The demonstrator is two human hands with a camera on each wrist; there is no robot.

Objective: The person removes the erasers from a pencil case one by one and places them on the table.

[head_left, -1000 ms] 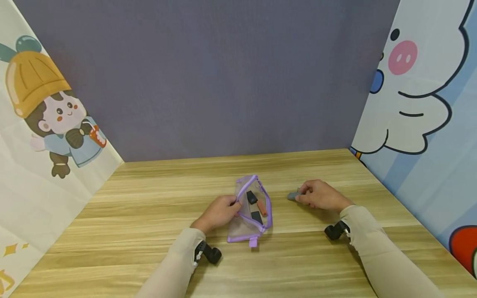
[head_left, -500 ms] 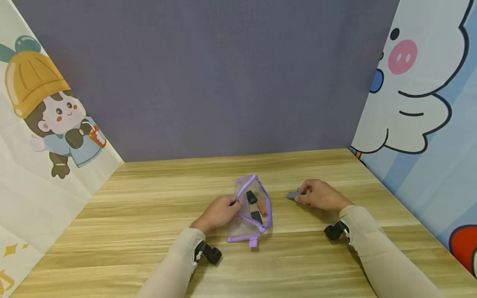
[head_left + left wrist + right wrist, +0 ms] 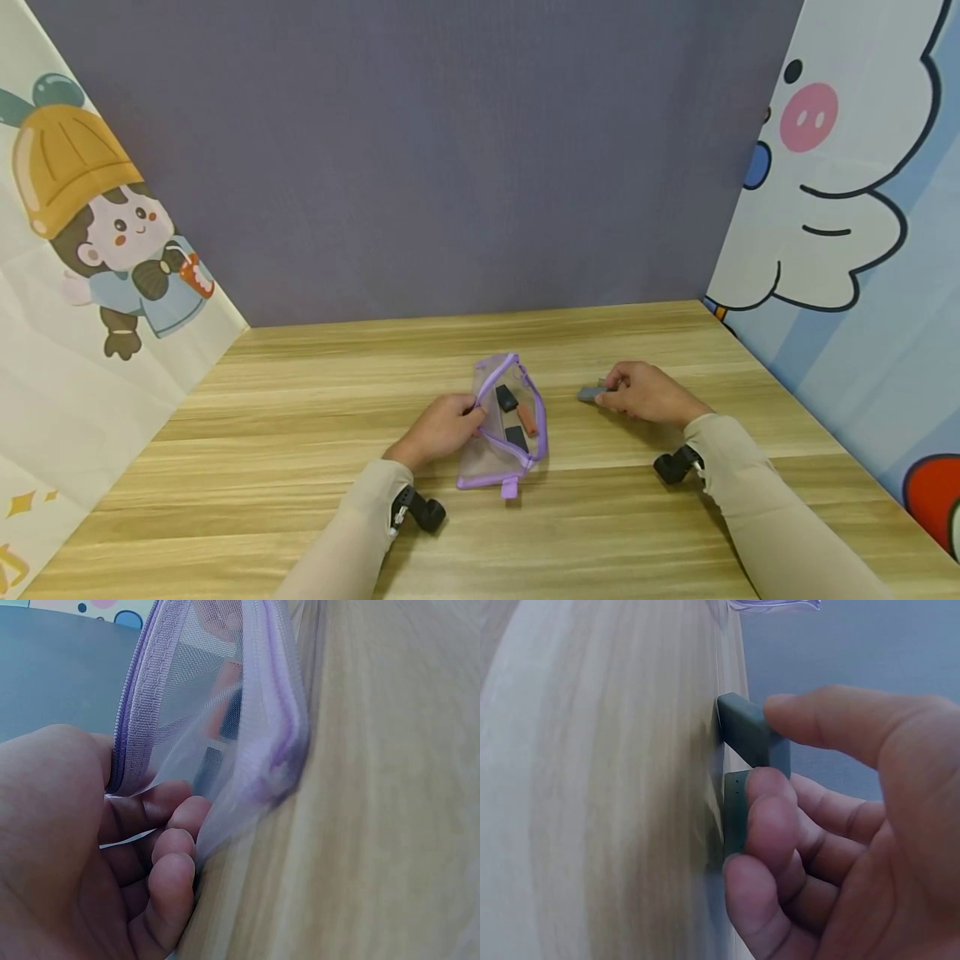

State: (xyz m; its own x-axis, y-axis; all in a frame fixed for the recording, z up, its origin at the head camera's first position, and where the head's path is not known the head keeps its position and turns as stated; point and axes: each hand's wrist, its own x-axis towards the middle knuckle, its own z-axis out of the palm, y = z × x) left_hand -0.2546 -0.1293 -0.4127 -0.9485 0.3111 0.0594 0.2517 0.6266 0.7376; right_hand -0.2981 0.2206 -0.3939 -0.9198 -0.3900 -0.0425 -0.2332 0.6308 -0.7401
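A see-through mesh zipper pouch [image 3: 487, 471] with purple trim lies unzipped on the table in the head view. My left hand [image 3: 442, 429] pinches its near-left zipper edge, holding the mouth apart; the left wrist view shows the zipper edge under the thumb and the other fingers curled. Inside the pouch lie two small dark blocks [image 3: 507, 398] and an orange stick-like piece [image 3: 527, 419]. To the right, my right hand [image 3: 645, 393] pinches a small grey-green block [image 3: 744, 724] just at the tabletop. A second green piece [image 3: 736, 806] shows beside my fingers in the right wrist view, partly hidden.
The wood-grain table [image 3: 300, 500] ends at a grey back panel [image 3: 465, 167]. Cartoon-printed panels stand at the left [image 3: 60, 375] and right [image 3: 862, 350]. Black wrist cameras [image 3: 427, 512] are strapped to both sleeves.
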